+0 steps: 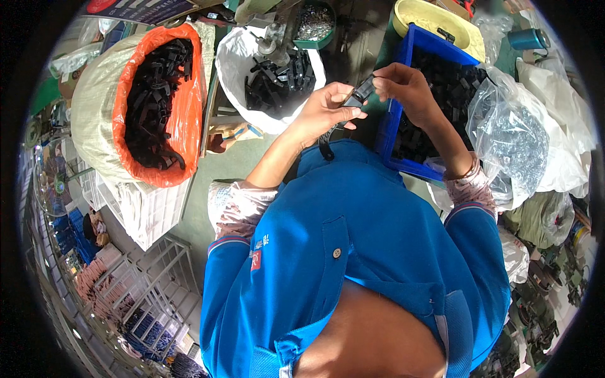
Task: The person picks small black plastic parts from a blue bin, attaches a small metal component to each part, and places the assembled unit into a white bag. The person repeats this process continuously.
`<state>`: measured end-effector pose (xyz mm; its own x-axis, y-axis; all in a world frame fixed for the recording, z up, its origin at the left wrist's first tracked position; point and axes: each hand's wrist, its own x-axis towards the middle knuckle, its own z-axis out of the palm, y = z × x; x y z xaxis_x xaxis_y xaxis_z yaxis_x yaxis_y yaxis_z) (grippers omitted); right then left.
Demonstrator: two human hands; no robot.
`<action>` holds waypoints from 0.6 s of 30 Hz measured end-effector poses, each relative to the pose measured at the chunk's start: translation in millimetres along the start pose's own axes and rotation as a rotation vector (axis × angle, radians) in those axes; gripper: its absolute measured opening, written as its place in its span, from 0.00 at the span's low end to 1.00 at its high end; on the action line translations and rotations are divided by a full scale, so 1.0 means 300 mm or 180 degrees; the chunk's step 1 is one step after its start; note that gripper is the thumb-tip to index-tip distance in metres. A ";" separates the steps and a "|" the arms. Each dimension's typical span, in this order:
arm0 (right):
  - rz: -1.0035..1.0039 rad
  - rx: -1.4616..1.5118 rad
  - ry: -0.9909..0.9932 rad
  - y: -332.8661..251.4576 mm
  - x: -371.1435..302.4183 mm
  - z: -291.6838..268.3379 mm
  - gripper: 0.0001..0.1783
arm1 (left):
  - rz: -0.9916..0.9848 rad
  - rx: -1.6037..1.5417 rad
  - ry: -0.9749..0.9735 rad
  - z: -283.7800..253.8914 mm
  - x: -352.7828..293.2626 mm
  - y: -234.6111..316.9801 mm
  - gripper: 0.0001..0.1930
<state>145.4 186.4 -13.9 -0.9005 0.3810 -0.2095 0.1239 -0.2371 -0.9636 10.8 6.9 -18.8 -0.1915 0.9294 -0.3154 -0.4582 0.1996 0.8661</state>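
Note:
In front of my chest, a black plastic part (361, 94) with a blocky upper end is held at a tilt. A curved black piece hangs below it, and I cannot tell whether the two are joined. My left hand (328, 108) is closed round the part, thumb along its lower side. The fingers of my right hand (406, 91) are pinched at its upper end; whether they hold a smaller piece there is too small to make out.
At the left stands a woven sack (94, 113) with an orange liner (194, 107), full of black curved parts. A white bag (230, 69) of similar parts lies ahead, near a green tray (315, 43) of small metal pieces. A blue crate (389, 126), yellow basin (416, 19) and clear plastic bags (510, 132) are at right.

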 end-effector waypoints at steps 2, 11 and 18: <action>-0.0044 -0.0013 -0.0008 0.008 -0.002 0.010 0.12 | -0.0009 0.0006 0.0022 -0.006 0.004 -0.015 0.16; 0.0129 -0.0010 -0.0115 0.046 -0.036 0.060 0.09 | 0.0127 0.0065 0.0230 0.010 0.013 -0.044 0.17; 0.0259 0.0351 -0.0436 0.054 -0.098 0.038 0.09 | 0.0236 0.0933 0.0706 0.058 -0.039 -0.061 0.15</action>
<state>169.1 161.1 -21.5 -0.9386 0.2333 -0.2541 0.1588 -0.3616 -0.9187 36.6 -2.1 -24.3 -0.4128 0.8613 -0.2962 -0.1743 0.2445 0.9539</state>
